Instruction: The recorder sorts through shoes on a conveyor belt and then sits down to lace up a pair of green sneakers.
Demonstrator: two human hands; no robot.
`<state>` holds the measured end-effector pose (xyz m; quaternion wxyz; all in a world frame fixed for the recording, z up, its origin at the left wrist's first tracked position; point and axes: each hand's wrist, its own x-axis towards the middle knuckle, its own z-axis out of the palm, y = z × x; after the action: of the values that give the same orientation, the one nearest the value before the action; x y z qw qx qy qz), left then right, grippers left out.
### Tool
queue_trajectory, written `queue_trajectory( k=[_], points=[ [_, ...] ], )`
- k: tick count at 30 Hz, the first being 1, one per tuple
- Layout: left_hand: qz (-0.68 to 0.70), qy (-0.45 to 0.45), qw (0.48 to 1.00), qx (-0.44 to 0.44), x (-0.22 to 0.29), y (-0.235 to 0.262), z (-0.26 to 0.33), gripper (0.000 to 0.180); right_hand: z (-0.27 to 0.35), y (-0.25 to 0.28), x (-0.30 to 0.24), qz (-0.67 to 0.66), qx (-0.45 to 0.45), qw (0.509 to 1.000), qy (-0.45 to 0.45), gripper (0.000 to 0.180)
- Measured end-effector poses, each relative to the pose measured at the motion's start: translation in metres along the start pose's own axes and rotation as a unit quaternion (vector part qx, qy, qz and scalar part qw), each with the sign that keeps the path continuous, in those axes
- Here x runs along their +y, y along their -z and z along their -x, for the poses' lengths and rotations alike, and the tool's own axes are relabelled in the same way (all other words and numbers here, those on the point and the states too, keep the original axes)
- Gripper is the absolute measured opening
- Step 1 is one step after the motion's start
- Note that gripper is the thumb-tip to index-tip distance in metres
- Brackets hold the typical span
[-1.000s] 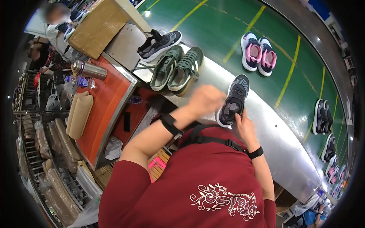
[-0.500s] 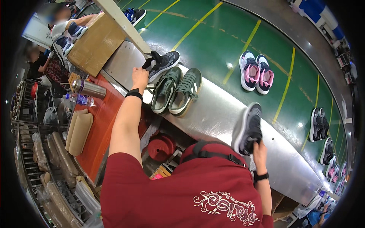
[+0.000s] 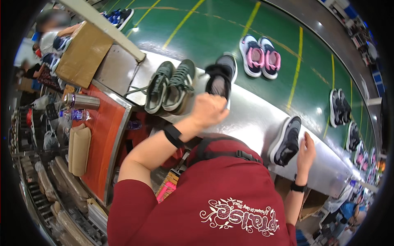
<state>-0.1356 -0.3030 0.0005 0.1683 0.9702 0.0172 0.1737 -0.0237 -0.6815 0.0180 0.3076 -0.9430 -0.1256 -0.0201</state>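
At the bottom of the frame is the person's red shirt (image 3: pixel 213 205), with both forearms rising from it; the left hand (image 3: pixel 209 110), just above centre, is clenched on a black mesh shoe (image 3: pixel 221 78) and holds it up over the steel bench (image 3: pixel 250 119); the right hand (image 3: pixel 305 149), at right of centre, lies open-fingered against a dark shoe (image 3: pixel 285 141) that rests on the bench edge, touching its side rather than gripping it; left of the held shoe a pair of green shoes (image 3: pixel 170 86) sits on the bench, side by side; at far left, an orange surface (image 3: pixel 100 139) carries a metal flask (image 3: pixel 80 101); above it stands a cardboard box (image 3: pixel 84 53); beyond the bench the green belt (image 3: pixel 213 33) carries a pink pair (image 3: pixel 260 56) at upper centre and dark pairs (image 3: pixel 340 107) toward the right rim.
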Motion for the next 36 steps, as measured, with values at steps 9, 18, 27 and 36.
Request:
queue_trajectory(
  k=[9, 18, 27, 36],
  points=[
    [0.304, -0.016, 0.945, -0.121, 0.076, -0.05, 0.032, 0.023, -0.001, -0.125, -0.102, -0.123, -0.108, 0.973, 0.165, 0.03],
    [0.278, 0.19, 0.94, 0.06, 0.053, -0.076, 0.029, 0.038, -0.008, -0.151, -0.092, -0.102, -0.074, 0.981, 0.148, 0.021],
    [0.189, 0.112, 0.974, 0.056, 0.047, -0.06, 0.027, 0.035, -0.011, -0.156, -0.065, -0.363, -0.138, 0.908, -0.16, 0.025],
    [0.236, -0.003, 0.971, -0.043, 0.049, -0.078, -0.011, 0.025, -0.011, -0.149, -0.077, -0.169, -0.098, 0.98, -0.033, 0.022]
  ],
)
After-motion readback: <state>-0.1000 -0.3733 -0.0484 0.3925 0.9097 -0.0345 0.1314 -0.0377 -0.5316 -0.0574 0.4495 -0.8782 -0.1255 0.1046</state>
